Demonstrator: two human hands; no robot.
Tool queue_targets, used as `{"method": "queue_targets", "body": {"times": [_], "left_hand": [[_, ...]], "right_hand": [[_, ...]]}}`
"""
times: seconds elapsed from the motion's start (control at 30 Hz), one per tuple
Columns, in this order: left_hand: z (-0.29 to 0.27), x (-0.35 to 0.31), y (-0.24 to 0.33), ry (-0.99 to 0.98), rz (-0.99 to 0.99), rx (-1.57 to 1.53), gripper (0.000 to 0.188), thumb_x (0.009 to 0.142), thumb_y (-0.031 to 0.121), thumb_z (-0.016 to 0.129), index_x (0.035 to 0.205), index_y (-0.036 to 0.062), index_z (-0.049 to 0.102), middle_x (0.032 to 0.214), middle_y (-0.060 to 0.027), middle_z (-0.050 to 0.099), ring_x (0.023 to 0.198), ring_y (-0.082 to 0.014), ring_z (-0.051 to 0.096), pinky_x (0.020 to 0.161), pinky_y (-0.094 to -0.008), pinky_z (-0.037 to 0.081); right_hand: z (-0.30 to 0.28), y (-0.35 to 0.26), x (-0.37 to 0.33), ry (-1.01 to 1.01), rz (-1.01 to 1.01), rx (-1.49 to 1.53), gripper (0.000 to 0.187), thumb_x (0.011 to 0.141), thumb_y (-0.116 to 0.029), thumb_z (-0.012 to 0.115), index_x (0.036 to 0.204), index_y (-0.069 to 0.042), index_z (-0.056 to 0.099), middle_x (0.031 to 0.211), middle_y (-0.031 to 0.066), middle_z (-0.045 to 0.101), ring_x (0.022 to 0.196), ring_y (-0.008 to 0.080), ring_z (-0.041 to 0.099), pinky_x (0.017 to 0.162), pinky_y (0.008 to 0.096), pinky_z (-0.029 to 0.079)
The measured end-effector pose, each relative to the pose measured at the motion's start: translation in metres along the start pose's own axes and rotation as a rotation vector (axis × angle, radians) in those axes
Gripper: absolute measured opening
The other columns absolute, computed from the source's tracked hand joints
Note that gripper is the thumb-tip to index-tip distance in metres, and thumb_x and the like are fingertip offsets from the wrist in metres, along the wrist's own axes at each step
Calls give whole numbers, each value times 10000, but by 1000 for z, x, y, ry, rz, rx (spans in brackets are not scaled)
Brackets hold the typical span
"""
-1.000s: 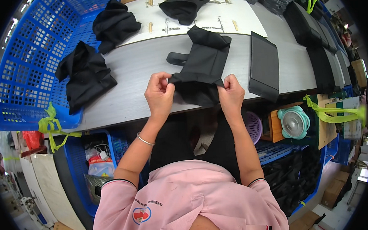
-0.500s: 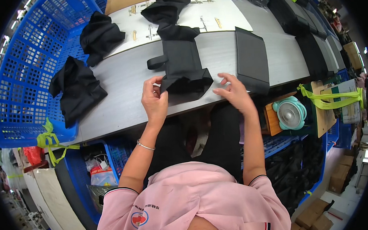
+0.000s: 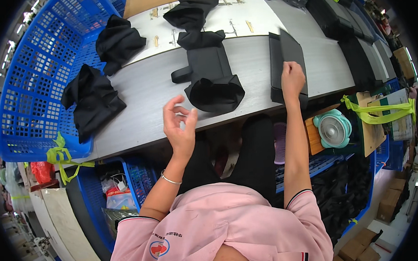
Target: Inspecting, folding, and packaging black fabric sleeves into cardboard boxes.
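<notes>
A black fabric bag (image 3: 208, 64) lies on the grey table in front of me, its mouth spread open toward me and a loop handle (image 3: 181, 75) sticking out at its left. Just short of the bag's near left corner is my left hand (image 3: 179, 127), open and holding nothing, with the fingers loosely bent. To the right, my right hand (image 3: 293, 81) is closed on a flat black panel (image 3: 290, 49), whose far end is tilted up. Under it lies another black panel (image 3: 275, 70). My fingertips on the panel are partly hidden.
Crumpled black fabric pieces (image 3: 94, 101) lie at the left beside a blue plastic basket (image 3: 16, 98). A white board (image 3: 241, 15) covers the far table. Black panel stacks (image 3: 328, 15) stand at far right. A small teal fan (image 3: 333, 128) sits below the table's right edge.
My left hand has let go of the bag's edge and drawn back slightly. The right hand has moved right and taken hold of a black panel, lifting its far end.
</notes>
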State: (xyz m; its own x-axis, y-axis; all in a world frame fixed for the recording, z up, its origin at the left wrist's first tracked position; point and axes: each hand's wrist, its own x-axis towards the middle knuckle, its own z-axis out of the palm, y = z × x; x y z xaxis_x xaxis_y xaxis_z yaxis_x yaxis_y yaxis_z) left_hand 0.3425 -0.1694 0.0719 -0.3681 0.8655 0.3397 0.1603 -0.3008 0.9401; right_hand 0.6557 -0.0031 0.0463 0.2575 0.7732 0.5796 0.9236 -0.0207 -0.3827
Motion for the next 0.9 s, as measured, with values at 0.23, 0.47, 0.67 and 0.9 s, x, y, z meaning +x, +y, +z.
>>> {"method": "queue_targets", "body": {"times": [0.23,0.47,0.67,0.9], "left_hand": [[23,-23,29,-557,-262,-504,868,887,442,733,1538,35,327,1523,-142,412,1354,-249,467,1061,-386,454],[9,-40,-6,-608,-500,-823,1268,655,578,873,1592,102,163,1631,-136,229,1488,-292,284,1185,-435,317],[-2,-45,46,-449,-746,-931,635,850,194,758,1377,-22,476,1284,-179,621,1189,-274,628,1033,-412,505],[11,-62,42,-436,-675,-700,490,909,207,727,1298,-40,561,1208,-125,664,1094,-223,638,989,-330,490]], "right_hand": [[-143,-99,-95,94,-385,325,31,920,9,632,941,22,613,1075,181,670,927,355,679,786,387,560],[-183,-120,-174,-775,-242,1079,68,1005,-29,529,1036,30,540,1326,262,602,1072,343,677,872,348,538],[-179,-121,-188,-500,-131,774,94,940,-77,646,974,1,608,1075,148,657,918,302,643,800,356,512],[-178,-112,-203,-941,330,924,415,946,-81,662,1330,29,549,1149,96,678,1010,142,642,883,274,516]]}}
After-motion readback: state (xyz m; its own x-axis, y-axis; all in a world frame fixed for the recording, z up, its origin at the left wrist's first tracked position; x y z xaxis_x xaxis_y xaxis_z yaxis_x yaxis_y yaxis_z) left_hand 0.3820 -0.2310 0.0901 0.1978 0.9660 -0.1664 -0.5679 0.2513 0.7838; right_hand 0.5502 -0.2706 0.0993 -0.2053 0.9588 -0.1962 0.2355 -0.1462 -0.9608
